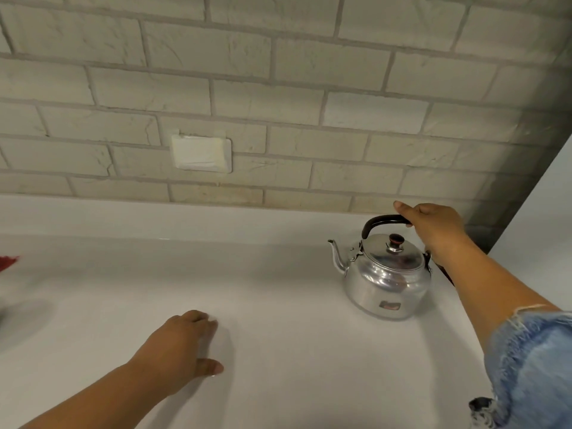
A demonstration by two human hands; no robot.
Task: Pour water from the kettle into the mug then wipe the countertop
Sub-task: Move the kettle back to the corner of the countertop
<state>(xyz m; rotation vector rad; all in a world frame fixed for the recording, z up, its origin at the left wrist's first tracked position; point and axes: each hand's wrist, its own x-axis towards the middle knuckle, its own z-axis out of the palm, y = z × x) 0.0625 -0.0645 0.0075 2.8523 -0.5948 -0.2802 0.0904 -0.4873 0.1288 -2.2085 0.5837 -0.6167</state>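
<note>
While the right hand (433,230) reaches out to the far right of the white countertop (278,351), its fingers curl over the black handle (383,220) of a stainless steel kettle (385,277), thumb stretched along the top toward the wall. The wrist bends down and the forearm runs back toward the lower right corner, where a frayed denim sleeve (532,366) is cut off by the frame edge. The kettle stands upright on the countertop near the back wall, spout (335,255) pointing left, lid on with a dark knob (396,239) at its centre. Part of the handle's right end is hidden under the hand, so how tightly the grip closes is hard to judge.

The left hand (182,345) hovers low over or rests on the bare countertop, well apart from the kettle, palm down, fingers loosely spread and empty; they are blurred, so contact with the surface cannot be told. Its forearm leaves the frame at the lower left.

At the left edge, a red scrap (7,263) is mostly cut off and unidentifiable. On the brick-pattern wall (309,88) sits a white cover plate (201,153).
</note>
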